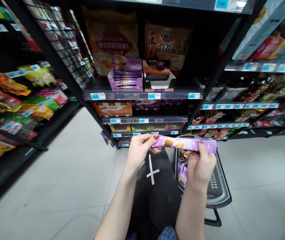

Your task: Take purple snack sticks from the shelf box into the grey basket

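Note:
A long purple stick packet (180,143) is stretched level between my two hands, above my knees. My left hand (144,150) pinches its left end between thumb and fingers. At the other end, my right hand (200,163) grips the packet with the thumb on its front face. Below my right hand stands a grey-black shopping basket (220,186), with more purple packets (182,173) inside along its left side. On the shelf ahead, an open purple display box (126,81) holds several similar sticks. Beside it sits a brown and white display box (159,78).
Two large cereal bags (113,43) stand behind the boxes. Price tags line the shelf edge (142,95). Lower shelves hold cup packs (113,108). Snack bags (9,85) fill the left rack. The basket's handle (216,218) sticks out over the tiled floor (77,180).

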### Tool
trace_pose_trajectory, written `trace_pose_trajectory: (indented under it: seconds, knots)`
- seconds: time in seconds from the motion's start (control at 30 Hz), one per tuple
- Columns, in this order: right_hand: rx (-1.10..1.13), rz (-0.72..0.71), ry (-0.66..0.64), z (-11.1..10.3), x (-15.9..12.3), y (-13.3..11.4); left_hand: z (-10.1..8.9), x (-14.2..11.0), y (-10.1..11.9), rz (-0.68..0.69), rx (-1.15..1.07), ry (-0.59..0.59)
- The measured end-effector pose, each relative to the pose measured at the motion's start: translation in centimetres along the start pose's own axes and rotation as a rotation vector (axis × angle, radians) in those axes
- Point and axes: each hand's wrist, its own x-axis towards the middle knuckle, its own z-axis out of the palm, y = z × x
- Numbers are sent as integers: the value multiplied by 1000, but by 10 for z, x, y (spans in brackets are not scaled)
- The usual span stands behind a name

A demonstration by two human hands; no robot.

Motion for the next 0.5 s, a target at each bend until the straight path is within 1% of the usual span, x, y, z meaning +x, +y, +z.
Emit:
trace_pose_trajectory:
  seconds: [0.07,0.13,0.17,0.2,0.23,0.27,0.33,0.43,0.5]
  knots:
    - [100,109,36,5,0,10,6,-4,2,135,65,173]
    - [210,303,59,13,-2,24,12,-9,3,247,124,321]
    - [248,408,52,17,-4,32,15,-12,3,288,154,359]
    - [266,502,27,21,-6,39,18,-14,3,320,189,373]
    - [274,564,-1,25,-8,46,19,-16,3,344,227,374]
    - [275,604,-31,29,-12,53,21,-18,3,363,268,374]
    - [274,636,-73,35,-18,64,21,-19,3,381,329,402]
    - [290,695,-96,40,-27,73,18,-17,3,334,306,459]
    - [295,715,-86,42,-31,74,15,-13,3,272,205,459]
